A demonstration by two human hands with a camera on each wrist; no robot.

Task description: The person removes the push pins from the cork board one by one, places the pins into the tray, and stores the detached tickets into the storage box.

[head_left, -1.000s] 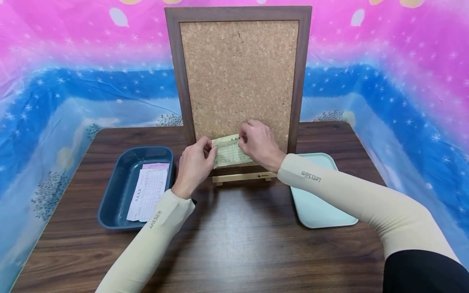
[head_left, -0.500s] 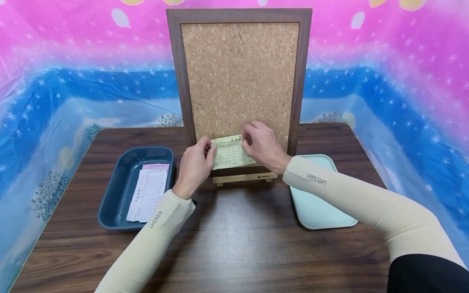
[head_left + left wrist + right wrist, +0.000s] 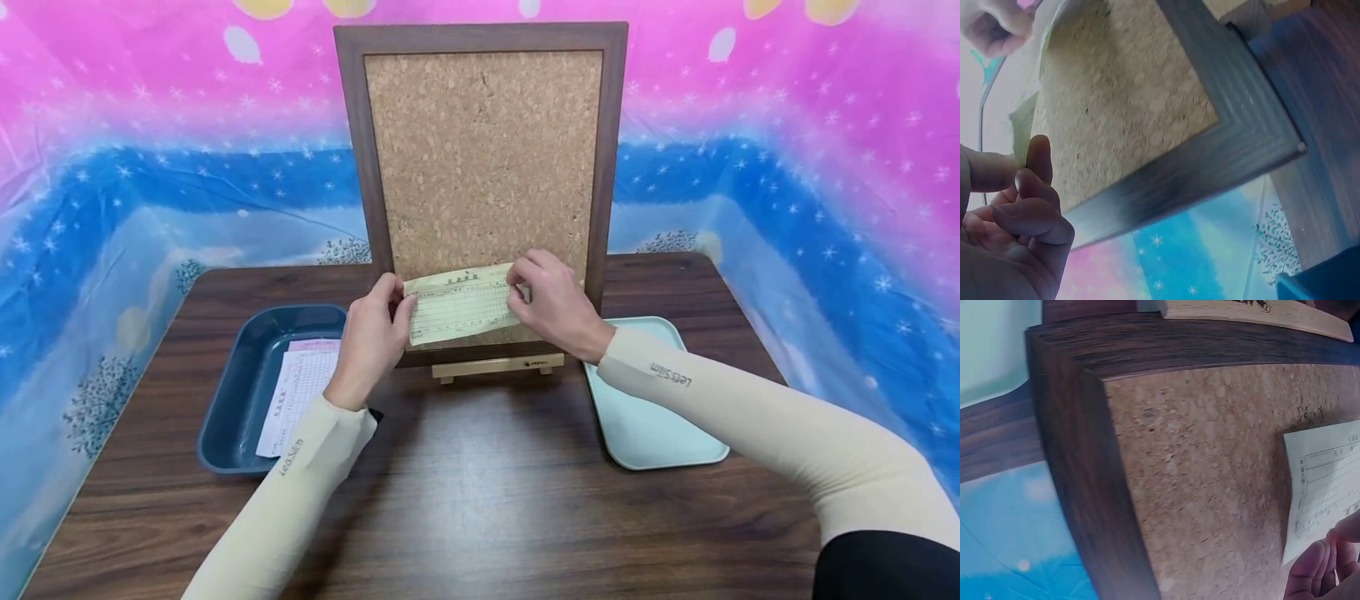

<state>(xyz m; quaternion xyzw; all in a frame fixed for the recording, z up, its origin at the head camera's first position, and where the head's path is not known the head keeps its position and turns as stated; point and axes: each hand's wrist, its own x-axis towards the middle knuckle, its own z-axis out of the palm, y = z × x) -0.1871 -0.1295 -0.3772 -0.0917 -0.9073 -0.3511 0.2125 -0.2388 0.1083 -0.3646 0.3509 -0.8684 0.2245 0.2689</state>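
A yellow-green printed paper form (image 3: 459, 307) is stretched between both hands in front of the lower part of a cork board (image 3: 483, 158). My left hand (image 3: 369, 337) pinches the form's left edge between thumb and fingers; in the left wrist view that edge stands out from the cork. The right hand (image 3: 558, 307) pinches the form near its upper right corner, fingertips close to the board. In the right wrist view the form (image 3: 1325, 481) shows lines and print, and part of it runs out of frame.
The dark-framed board stands on a small wooden easel (image 3: 498, 365) on a brown table (image 3: 480, 500). At the left, a dark blue tray (image 3: 225, 417) holds white and pink paper forms (image 3: 296, 400). A pale green tray (image 3: 660, 429) lies at the right, partly under the right sleeve.
The hands have moved apart, the left one leftward and the right one slightly rightward. The form has shifted left, and more of its printed face shows.
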